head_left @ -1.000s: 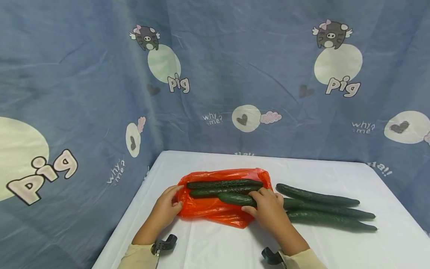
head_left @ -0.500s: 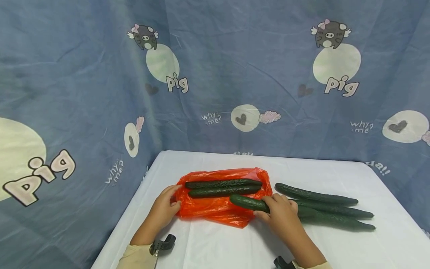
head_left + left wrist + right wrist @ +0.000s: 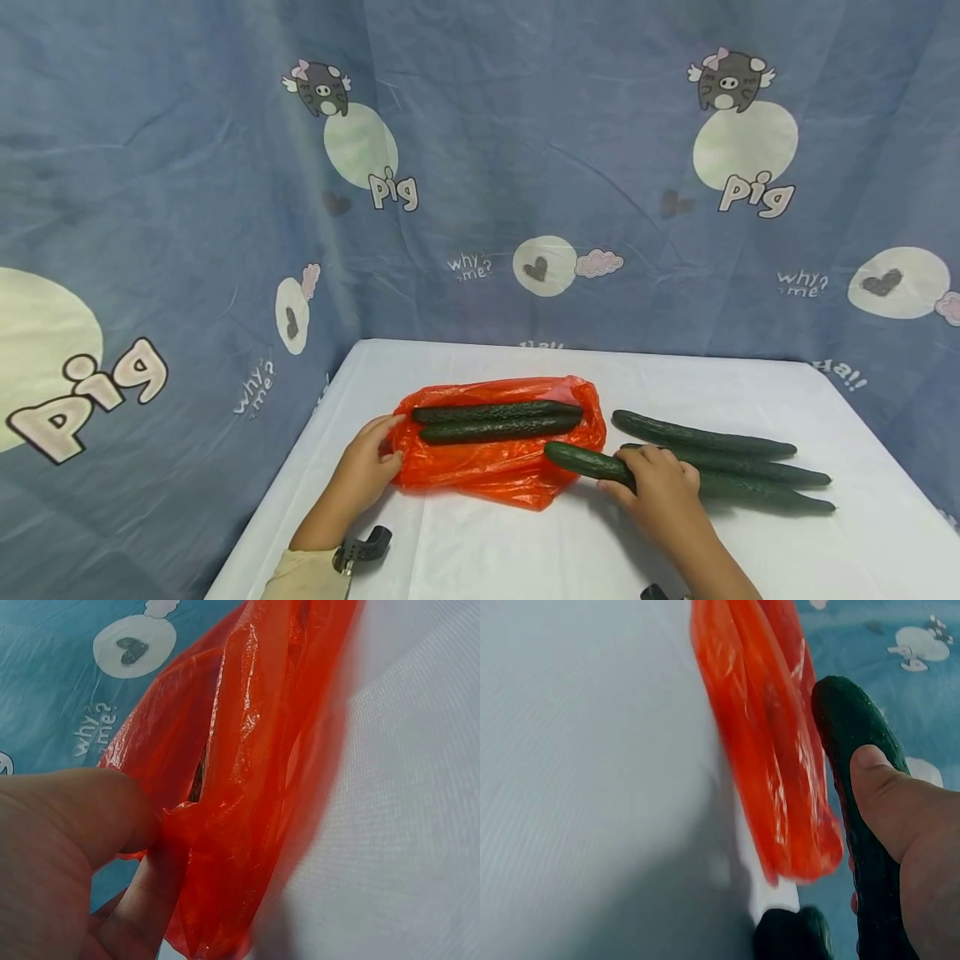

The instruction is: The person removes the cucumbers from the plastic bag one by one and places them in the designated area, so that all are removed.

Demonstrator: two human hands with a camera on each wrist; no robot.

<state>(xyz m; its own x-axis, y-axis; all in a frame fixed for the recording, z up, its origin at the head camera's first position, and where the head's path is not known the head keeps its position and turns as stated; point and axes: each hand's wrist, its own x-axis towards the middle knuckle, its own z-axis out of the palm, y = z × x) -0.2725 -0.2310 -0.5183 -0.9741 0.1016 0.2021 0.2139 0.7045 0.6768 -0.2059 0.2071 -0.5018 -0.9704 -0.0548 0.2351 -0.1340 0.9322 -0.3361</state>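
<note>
My left hand pinches the left edge of a thin red plastic bag between thumb and fingers; the left wrist view shows the crumpled film at the fingertips. Two dark green cucumbers lie side by side on the bag. My right hand grips another cucumber, its thumb along the top in the right wrist view. The held cucumber's tip is at the bag's lower right side, and its rear end is hidden by the hand. Three more cucumbers lie to the right, partly overlapped by the hand.
A white cloth covers the table. Blue printed fabric hangs behind and at the left. A black band sits on the left wrist. In the right wrist view, dark rounded ends show at the bottom.
My right hand has moved right and toward me with its cucumber, drawing it off the middle of the bag. The left hand and the two cucumbers on the bag stay in place.
</note>
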